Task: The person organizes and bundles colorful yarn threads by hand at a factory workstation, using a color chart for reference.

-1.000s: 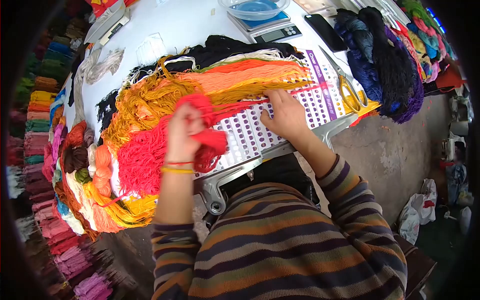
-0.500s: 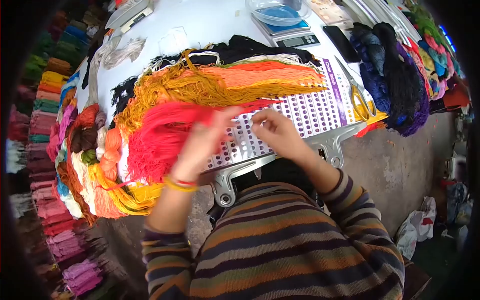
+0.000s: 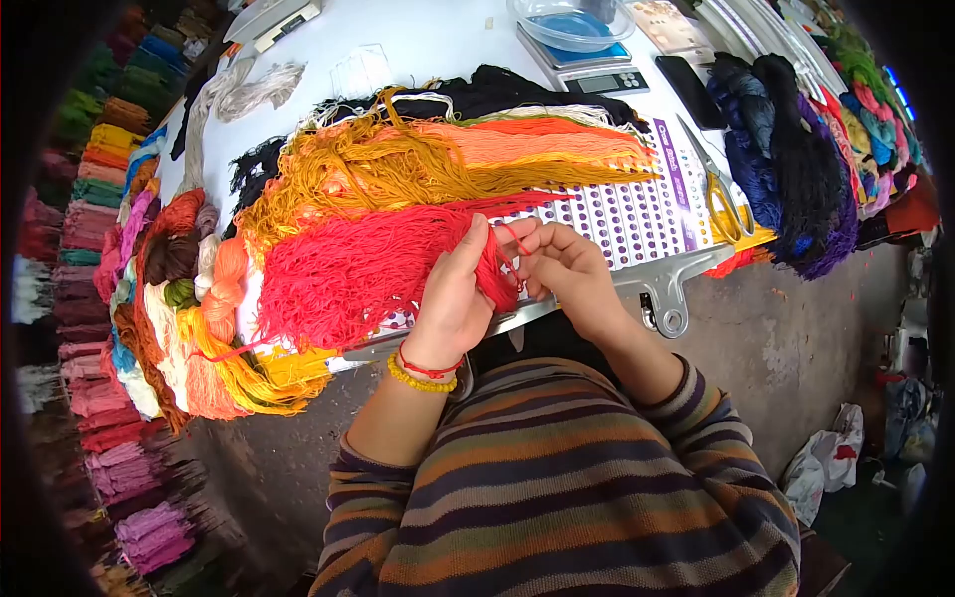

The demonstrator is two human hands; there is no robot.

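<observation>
A thick bundle of red thread [image 3: 348, 261] lies fanned out at the table's near left side. My left hand [image 3: 453, 298] curls around the bundle's right end, thumb up. Close against it, my right hand [image 3: 572, 271] pinches a few red strands between bent fingertips. Beneath both hands is a white Cross Stitch card [image 3: 637, 214] with rows of dark round holes, with a metal clip [image 3: 668, 281] along its near edge. Mustard-yellow thread [image 3: 328, 159], orange thread [image 3: 537, 151] and black thread [image 3: 507, 85] spread across the card behind the red bundle.
Gold-handled scissors [image 3: 726, 204] and a black phone [image 3: 690, 92] lie to the right. A digital scale [image 3: 602, 82] carrying a clear bowl [image 3: 572, 25] stands behind. Dark blue and black skeins [image 3: 786, 159] hang over the right edge; mixed skeins [image 3: 189, 289] crowd the left.
My left hand has moved right and turned, now gripping the red bundle's end, which it has drawn toward my right hand. My right hand has closed on the strands.
</observation>
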